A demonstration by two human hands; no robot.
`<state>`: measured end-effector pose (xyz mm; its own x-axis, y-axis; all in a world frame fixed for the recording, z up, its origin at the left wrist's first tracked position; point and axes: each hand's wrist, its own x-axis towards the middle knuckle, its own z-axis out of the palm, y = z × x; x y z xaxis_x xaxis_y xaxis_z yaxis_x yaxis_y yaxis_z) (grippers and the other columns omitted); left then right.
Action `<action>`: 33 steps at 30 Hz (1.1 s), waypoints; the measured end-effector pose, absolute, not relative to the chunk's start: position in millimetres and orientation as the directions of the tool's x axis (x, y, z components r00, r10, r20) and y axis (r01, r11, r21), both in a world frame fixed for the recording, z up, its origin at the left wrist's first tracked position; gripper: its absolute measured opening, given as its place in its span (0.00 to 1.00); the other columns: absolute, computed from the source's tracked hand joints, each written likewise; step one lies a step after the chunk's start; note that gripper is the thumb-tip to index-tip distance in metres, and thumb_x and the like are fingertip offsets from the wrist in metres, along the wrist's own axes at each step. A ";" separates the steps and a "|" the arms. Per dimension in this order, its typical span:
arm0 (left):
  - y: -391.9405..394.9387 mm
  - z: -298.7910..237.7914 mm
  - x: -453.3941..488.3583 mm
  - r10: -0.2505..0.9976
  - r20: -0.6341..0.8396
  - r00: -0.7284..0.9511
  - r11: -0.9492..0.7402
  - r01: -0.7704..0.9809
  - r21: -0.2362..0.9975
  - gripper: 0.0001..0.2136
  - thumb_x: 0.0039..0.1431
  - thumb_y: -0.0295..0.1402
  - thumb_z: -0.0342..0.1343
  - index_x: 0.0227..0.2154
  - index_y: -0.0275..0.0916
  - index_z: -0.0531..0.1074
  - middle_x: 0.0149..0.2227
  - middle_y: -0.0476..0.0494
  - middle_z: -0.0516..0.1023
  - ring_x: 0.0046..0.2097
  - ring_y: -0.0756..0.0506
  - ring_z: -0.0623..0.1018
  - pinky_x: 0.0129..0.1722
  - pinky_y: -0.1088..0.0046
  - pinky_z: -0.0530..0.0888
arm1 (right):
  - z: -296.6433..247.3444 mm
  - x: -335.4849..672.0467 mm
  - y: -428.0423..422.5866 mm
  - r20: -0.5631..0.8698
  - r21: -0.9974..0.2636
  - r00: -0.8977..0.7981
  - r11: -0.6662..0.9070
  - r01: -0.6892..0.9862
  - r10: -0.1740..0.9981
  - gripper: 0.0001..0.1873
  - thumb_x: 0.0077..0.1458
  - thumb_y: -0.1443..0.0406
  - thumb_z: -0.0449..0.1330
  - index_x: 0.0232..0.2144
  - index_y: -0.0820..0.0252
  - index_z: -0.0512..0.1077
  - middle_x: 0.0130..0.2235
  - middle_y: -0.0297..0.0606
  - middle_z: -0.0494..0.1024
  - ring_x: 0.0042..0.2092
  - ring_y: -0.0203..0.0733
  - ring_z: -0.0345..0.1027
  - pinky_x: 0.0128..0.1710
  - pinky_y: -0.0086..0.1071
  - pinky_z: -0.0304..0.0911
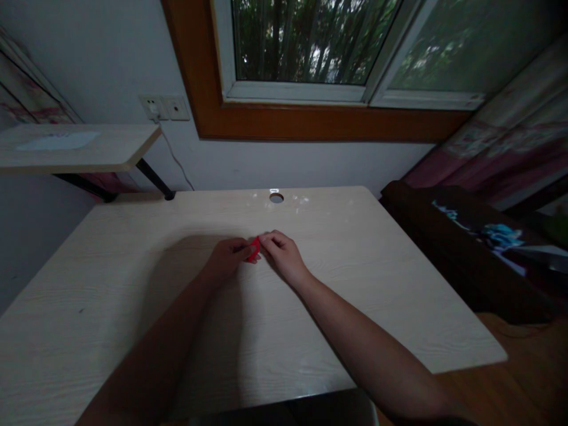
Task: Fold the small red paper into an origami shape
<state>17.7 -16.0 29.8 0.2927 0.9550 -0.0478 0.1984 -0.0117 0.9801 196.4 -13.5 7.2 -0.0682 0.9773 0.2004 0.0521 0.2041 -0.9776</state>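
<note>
A small red piece point(254, 249), perhaps folded paper, sits between my two hands over the middle of a pale wooden desk point(133, 307). My left hand point(228, 257) pinches its left side with curled fingers. My right hand point(280, 251) grips its right side, fingers bent over it. Most of the red piece is hidden by my fingers, so its shape is unclear.
A round cable hole point(276, 197) is in the desk near its far edge. A raised shelf point(75, 148) stands at the back left under a wall socket point(164, 107). A dark wooden bed frame point(465, 248) with curtains lies to the right. A window is ahead.
</note>
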 end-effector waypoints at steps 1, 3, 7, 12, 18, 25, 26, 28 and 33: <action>-16.3 30.3 18.0 0.956 -0.048 0.288 -0.009 0.196 0.981 0.12 0.56 0.40 0.61 0.27 0.36 0.79 0.27 0.43 0.83 0.31 0.47 0.81 0.36 0.72 0.77 | 6.3 196.3 -13.2 0.202 -0.977 -0.066 0.206 0.056 0.977 0.12 0.57 0.56 0.62 0.28 0.57 0.78 0.31 0.35 0.74 0.34 0.39 0.68 0.37 0.32 0.62; -16.8 30.8 18.4 0.956 -0.056 0.288 -0.003 0.200 0.980 0.12 0.56 0.40 0.61 0.27 0.36 0.79 0.27 0.44 0.83 0.31 0.47 0.81 0.36 0.72 0.77 | 5.0 196.5 -12.9 0.204 -0.976 -0.070 0.208 0.061 0.976 0.11 0.56 0.57 0.63 0.29 0.57 0.78 0.33 0.37 0.76 0.35 0.40 0.69 0.38 0.33 0.63; -17.6 31.0 18.5 0.948 -0.069 0.312 -0.002 0.221 0.975 0.12 0.56 0.41 0.60 0.27 0.36 0.79 0.27 0.44 0.83 0.31 0.47 0.81 0.36 0.72 0.76 | 4.2 197.4 -13.1 0.201 -0.977 -0.072 0.205 0.051 0.977 0.09 0.55 0.59 0.63 0.31 0.57 0.79 0.33 0.37 0.78 0.35 0.41 0.70 0.40 0.34 0.65; -16.5 28.5 16.6 0.939 -0.049 0.340 -0.040 0.250 0.967 0.12 0.56 0.40 0.59 0.28 0.36 0.78 0.28 0.43 0.83 0.31 0.46 0.81 0.36 0.72 0.75 | 5.8 197.3 -13.8 0.187 -0.982 -0.062 0.189 0.031 0.980 0.07 0.54 0.61 0.63 0.30 0.58 0.79 0.33 0.36 0.78 0.35 0.39 0.69 0.39 0.33 0.64; -15.0 26.0 15.3 0.930 0.021 0.366 -0.122 0.254 0.959 0.11 0.58 0.39 0.58 0.28 0.36 0.78 0.29 0.43 0.82 0.31 0.47 0.80 0.36 0.72 0.73 | 4.4 198.1 -13.0 0.200 -0.978 -0.077 0.203 0.037 0.977 0.08 0.55 0.60 0.63 0.31 0.57 0.80 0.32 0.36 0.77 0.35 0.40 0.69 0.39 0.34 0.64; -17.0 27.2 15.5 0.944 0.004 0.330 -0.099 0.271 0.958 0.12 0.59 0.40 0.57 0.28 0.36 0.78 0.29 0.44 0.82 0.32 0.47 0.79 0.37 0.72 0.73 | 7.5 197.9 -13.9 0.186 -0.980 -0.091 0.192 0.061 0.978 0.10 0.55 0.58 0.63 0.31 0.57 0.79 0.33 0.37 0.77 0.36 0.41 0.69 0.40 0.34 0.65; -16.6 26.8 15.4 0.943 0.001 0.332 -0.097 0.273 0.957 0.12 0.59 0.40 0.57 0.28 0.36 0.78 0.29 0.44 0.82 0.32 0.47 0.79 0.37 0.72 0.73 | 8.7 197.5 -14.3 0.184 -0.980 -0.093 0.190 0.065 0.979 0.10 0.55 0.58 0.64 0.30 0.58 0.79 0.33 0.37 0.77 0.36 0.40 0.69 0.40 0.34 0.64; -15.5 25.4 15.0 0.941 0.002 0.338 -0.105 0.287 0.952 0.12 0.59 0.40 0.57 0.27 0.36 0.78 0.28 0.44 0.82 0.32 0.47 0.79 0.37 0.72 0.73 | 11.0 196.6 -15.1 0.180 -0.981 -0.094 0.186 0.063 0.979 0.09 0.54 0.58 0.64 0.29 0.58 0.79 0.32 0.36 0.76 0.34 0.40 0.69 0.39 0.34 0.64; -13.8 20.4 13.6 0.931 0.052 0.361 -0.177 0.323 0.930 0.13 0.60 0.40 0.57 0.29 0.36 0.78 0.29 0.44 0.82 0.34 0.46 0.79 0.38 0.72 0.73 | 13.3 195.2 -16.3 0.172 -0.985 -0.094 0.175 0.018 0.981 0.08 0.53 0.60 0.64 0.29 0.59 0.78 0.31 0.35 0.76 0.34 0.39 0.69 0.38 0.33 0.63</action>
